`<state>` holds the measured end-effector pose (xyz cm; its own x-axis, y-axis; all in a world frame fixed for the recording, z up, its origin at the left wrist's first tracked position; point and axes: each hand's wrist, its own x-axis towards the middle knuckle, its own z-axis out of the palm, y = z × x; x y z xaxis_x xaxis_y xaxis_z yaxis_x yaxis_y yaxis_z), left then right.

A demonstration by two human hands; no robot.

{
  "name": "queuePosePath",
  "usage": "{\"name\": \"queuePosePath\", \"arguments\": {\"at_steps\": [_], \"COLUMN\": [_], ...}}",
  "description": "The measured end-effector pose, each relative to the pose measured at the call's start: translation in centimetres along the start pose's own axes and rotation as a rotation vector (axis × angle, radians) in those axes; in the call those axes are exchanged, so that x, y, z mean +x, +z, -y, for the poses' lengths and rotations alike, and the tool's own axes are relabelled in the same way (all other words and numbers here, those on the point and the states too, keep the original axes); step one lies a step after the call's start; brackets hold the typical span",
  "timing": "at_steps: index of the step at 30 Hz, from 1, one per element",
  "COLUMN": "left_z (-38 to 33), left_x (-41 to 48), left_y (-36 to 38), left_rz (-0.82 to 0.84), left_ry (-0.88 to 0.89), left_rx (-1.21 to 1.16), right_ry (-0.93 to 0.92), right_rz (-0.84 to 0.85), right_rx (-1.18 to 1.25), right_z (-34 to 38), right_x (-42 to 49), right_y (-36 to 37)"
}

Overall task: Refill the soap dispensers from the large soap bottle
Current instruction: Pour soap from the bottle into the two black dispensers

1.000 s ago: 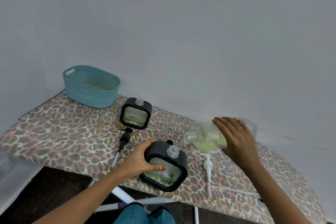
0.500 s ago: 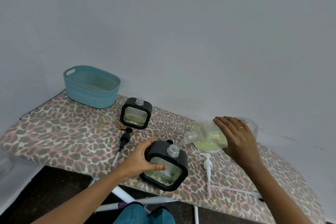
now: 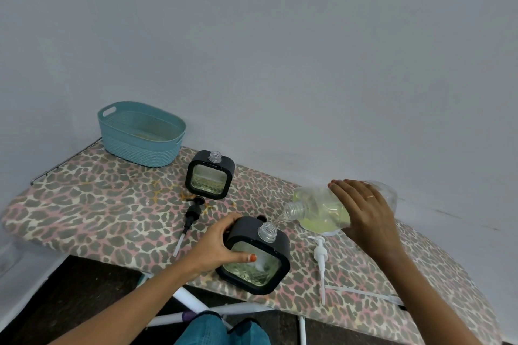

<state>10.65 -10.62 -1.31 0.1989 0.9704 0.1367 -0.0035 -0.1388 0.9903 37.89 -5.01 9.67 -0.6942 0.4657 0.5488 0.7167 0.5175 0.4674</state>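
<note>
My left hand (image 3: 217,246) grips the near soap dispenser (image 3: 256,255), a square black-framed clear bottle with an open threaded neck, standing at the board's front edge. My right hand (image 3: 364,213) holds the large clear soap bottle (image 3: 322,209) tipped sideways, its open mouth just above and right of that neck. A thin stream of yellow-green soap runs from the mouth to the dispenser. A second open dispenser (image 3: 210,175) stands farther back, with a little soap in it.
A leopard-print ironing board (image 3: 98,204) against a grey wall carries everything. A teal basket (image 3: 141,134) sits at its far left. A black pump (image 3: 192,216) lies between the dispensers; a white pump (image 3: 321,263) lies right of the near one.
The large bottle has tipped slightly lower toward the near dispenser's neck. Both hands keep their grips and have hardly moved.
</note>
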Motion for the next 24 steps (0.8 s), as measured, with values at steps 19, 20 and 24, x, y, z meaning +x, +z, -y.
{"name": "queuePosePath", "arguments": {"at_steps": [19,20,24], "left_z": [0.2,0.1,-0.1], "left_x": [-0.2,-0.2,-0.2], "left_y": [0.2,0.2,0.2], "left_rz": [0.0,0.0,0.004], "left_ry": [-0.037,-0.039,-0.045], "left_rx": [0.007,0.008,0.018], "right_ry": [0.021,0.028,0.084], "right_rz": [0.084,0.09,0.102], "right_rx": [0.068,0.075,0.093], "right_z": [2.1,2.2,2.6], "right_x": [-1.3,-1.3,-1.2], "right_y": [1.4,1.4,1.2]}}
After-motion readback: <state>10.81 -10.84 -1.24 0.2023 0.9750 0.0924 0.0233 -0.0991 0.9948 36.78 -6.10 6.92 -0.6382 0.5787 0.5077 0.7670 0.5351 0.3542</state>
